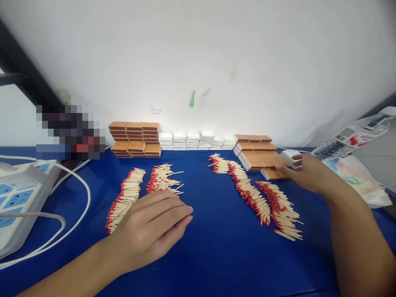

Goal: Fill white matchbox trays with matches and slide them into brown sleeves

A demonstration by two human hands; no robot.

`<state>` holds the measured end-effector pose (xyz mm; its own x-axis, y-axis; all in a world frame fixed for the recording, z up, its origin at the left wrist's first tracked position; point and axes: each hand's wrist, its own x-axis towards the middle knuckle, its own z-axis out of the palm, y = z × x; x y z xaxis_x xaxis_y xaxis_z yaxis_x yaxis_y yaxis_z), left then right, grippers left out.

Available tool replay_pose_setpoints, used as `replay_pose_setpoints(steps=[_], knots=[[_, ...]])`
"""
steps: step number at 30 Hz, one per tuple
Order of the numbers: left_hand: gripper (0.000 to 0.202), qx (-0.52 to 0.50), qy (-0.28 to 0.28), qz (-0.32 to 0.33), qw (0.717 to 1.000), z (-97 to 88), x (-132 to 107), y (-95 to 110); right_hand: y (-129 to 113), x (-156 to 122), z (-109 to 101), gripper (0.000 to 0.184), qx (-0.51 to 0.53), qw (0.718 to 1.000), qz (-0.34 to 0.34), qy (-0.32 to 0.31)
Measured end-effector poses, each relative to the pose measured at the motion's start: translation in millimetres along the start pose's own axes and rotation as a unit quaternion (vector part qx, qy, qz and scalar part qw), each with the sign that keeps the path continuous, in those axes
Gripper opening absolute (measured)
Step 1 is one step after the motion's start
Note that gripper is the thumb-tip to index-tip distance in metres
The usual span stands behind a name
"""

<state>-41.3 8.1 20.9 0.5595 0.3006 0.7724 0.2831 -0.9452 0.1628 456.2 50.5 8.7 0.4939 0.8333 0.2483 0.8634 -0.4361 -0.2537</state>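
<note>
My left hand (154,225) is palm down over the blue table, thumb and fingers pressed together. Whatever lies under its fingers is hidden. Beside it are two rows of red-tipped matches, a left row (131,187) and an inner row (161,177) that the hand partly covers. My right hand (305,171) reaches to the right-hand matchboxes, its thumb and fingers apart. Its thumb is at an orange-topped matchbox (272,174) lying in front of a stepped stack of matchboxes (258,159). More matches lie nearby in a long row (247,189) and an outer row (281,210).
Orange matchboxes (134,136) are stacked at the back left. White matchbox trays (193,142) line the wall. A power strip (24,202) with looping white cables is at left. A white block (291,156) and plastic packaging (355,177) lie at right.
</note>
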Motion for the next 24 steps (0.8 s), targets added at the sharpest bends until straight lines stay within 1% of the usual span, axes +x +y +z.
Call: replay_pose_setpoints(steps=[1,2,3,4,5,6,7,8,9,11,13,15,18,21,24], knots=[[0.020,0.002,0.000,0.001,1.000,-0.4,0,0,-6,-3,-5,0.050,0.026,1.000,0.017,-0.002],[0.021,0.004,0.000,0.005,1.000,-0.9,-1,-1,-13,-6,-11,0.042,0.050,0.998,0.029,0.011],[0.022,0.005,-0.002,0.008,1.000,-1.5,-1,-1,-21,-10,-16,0.032,0.066,0.996,0.028,0.045],[0.023,0.004,-0.004,0.013,1.000,-2.0,-2,-1,-28,-14,-21,0.023,0.080,0.992,0.012,0.099],[0.024,0.002,-0.007,0.018,1.000,-2.5,-2,-2,-36,-18,-24,0.018,0.099,0.983,-0.015,0.154],[0.023,-0.003,-0.010,0.021,1.000,-2.8,-2,-2,-44,-21,-25,0.017,0.123,0.971,-0.047,0.201],[0.021,-0.008,-0.012,0.023,1.000,-3.0,-2,-3,-52,-24,-25,0.019,0.150,0.958,-0.085,0.231],[0.018,-0.012,-0.012,0.023,1.000,-3.1,-2,-4,-60,-27,-24,0.022,0.175,0.947,-0.126,0.240],[0.015,-0.015,-0.013,0.022,1.000,-3.1,-2,-5,-68,-28,-21,0.025,0.193,0.939,-0.167,0.231],[0.014,-0.017,-0.017,0.017,1.000,-3.0,-3,-8,-87,-27,-14,0.027,0.205,0.932,-0.243,0.176],[0.024,-0.015,-0.024,0.015,0.999,-2.6,-4,-11,-109,-21,-8,0.025,0.197,0.926,-0.296,0.128],[0.022,-0.013,-0.029,0.013,0.999,-2.2,-5,-14,-133,-11,-3,0.021,0.183,0.919,-0.335,0.100],[0.006,0.006,-0.015,0.004,1.000,-1.7,-3,-15,-173,7,3,0.017,0.171,0.906,-0.381,0.070],[0.003,0.028,-0.005,0.012,1.000,-1.7,0,-15,-208,23,16,0.012,0.154,0.898,-0.411,0.034],[0.006,0.029,0.001,0.007,1.000,-2.2,1,-16,-227,33,30,0.003,0.154,0.901,-0.405,0.024]])
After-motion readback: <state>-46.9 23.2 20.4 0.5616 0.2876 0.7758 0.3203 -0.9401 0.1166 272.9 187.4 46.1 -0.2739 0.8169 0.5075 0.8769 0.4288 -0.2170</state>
